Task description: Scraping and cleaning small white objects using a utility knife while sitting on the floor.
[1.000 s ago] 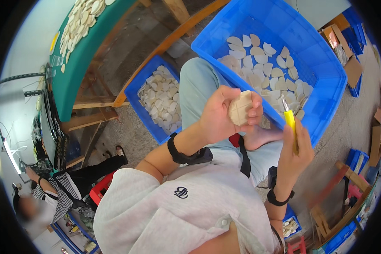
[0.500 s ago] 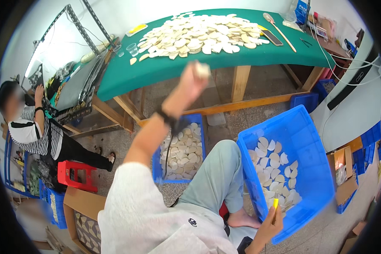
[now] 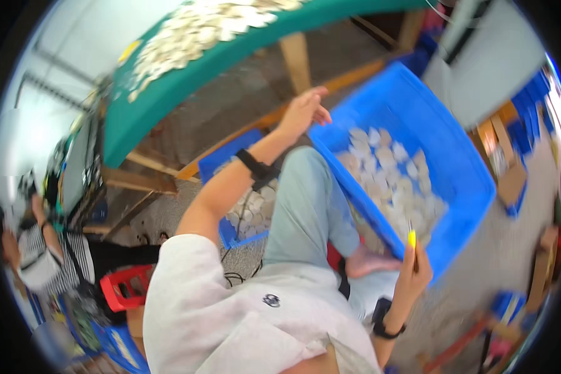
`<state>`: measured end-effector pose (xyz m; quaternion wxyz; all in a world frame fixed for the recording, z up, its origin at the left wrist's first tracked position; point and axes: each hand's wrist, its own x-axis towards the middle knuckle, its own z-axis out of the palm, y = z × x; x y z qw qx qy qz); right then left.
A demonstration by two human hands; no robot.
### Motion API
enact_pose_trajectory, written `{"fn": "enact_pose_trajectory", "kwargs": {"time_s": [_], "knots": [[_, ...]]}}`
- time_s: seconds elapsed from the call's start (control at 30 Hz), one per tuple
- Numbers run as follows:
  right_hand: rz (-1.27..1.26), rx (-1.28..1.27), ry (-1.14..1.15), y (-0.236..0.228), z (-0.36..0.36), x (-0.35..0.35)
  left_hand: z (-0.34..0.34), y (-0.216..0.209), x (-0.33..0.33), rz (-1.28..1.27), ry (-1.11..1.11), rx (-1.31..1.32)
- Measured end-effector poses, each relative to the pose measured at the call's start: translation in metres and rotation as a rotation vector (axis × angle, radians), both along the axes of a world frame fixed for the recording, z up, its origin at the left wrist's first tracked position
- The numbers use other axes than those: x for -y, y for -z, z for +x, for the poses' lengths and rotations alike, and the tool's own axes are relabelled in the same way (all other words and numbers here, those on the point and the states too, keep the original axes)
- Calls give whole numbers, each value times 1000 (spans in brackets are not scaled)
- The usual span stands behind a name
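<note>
My left hand hovers by the left corner of a large blue bin, fingers stretched out and nothing visible in them. Many thin, pale, rounded pieces lie on the bin's floor, slightly blurred. Below the bin's near side, my right hand grips a small tool with a yellow handle and a thin metal tip pointing up. Its exact kind is too small to tell. A second blue crate with similar pale pieces sits under my left forearm, which partly hides it.
A green-covered table ahead carries a big heap of pale pieces. At the left, a person in a striped top stands near a red stool. Cardboard boxes stand to the right.
My left hand has come down and right from the table's edge to the bin, and the pale piece it held is gone from it. The view has turned right; the right hand keeps the yellow-handled tool.
</note>
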<state>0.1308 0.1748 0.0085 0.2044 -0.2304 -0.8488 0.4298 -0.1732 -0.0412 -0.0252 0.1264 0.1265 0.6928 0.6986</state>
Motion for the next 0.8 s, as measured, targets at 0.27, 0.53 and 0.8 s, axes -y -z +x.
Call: {"fn": "enact_pose_trajectory", "kwargs": {"time_s": [0.27,0.53,0.8], "knots": [[-243,4,313,33,11,-35,73,19,-71,-568,540,-896],[-78,136,329,57,23,-51,135,64,-102,-659,747,-997],[-146,92,313,52,18,-59,155,81,-97,-792,613,-1041]]}}
